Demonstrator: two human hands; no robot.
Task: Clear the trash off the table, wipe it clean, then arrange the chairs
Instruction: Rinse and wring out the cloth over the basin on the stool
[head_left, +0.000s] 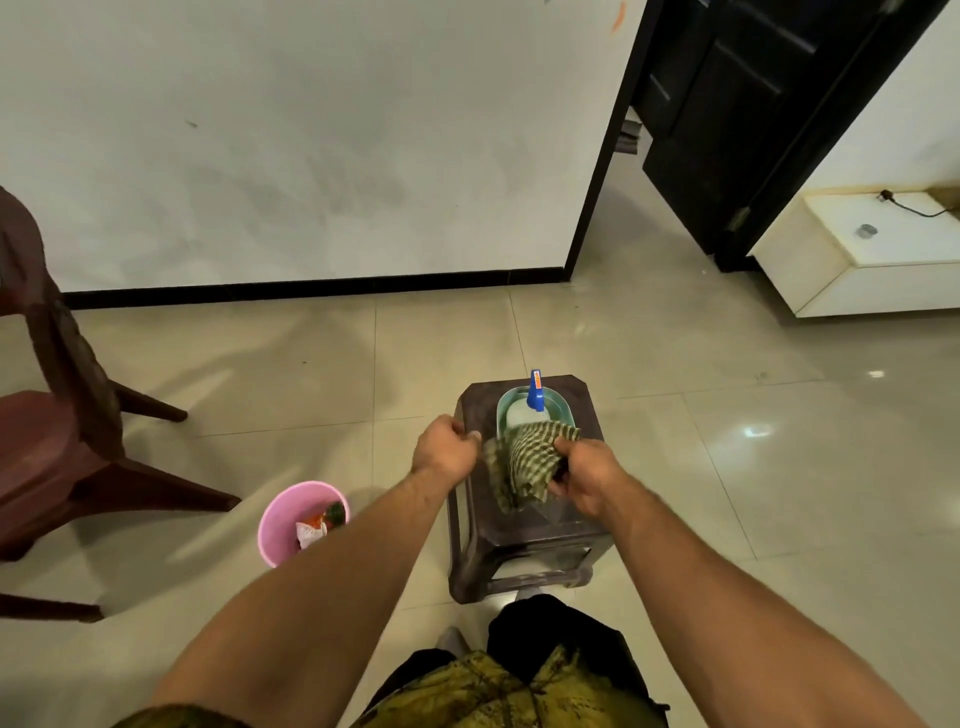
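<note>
A small dark plastic stool (524, 540) stands on the floor in front of me. On its top sits a teal basin (506, 408) with a spray bottle with a blue nozzle (535, 397) lying in it. My right hand (582, 478) grips a green checked cloth (524, 462) that hangs over the stool top. My left hand (447, 449) is closed at the stool's left edge, touching the cloth's corner. A pink bin (283, 525) holding wrappers stands on the floor left of the stool.
A maroon plastic chair (57, 441) stands at the left, its legs reaching toward the bin. A white wall with a black skirting runs across the back. A dark door (727, 119) and a low white cabinet (872, 260) are at the right. Tiled floor surrounds the stool.
</note>
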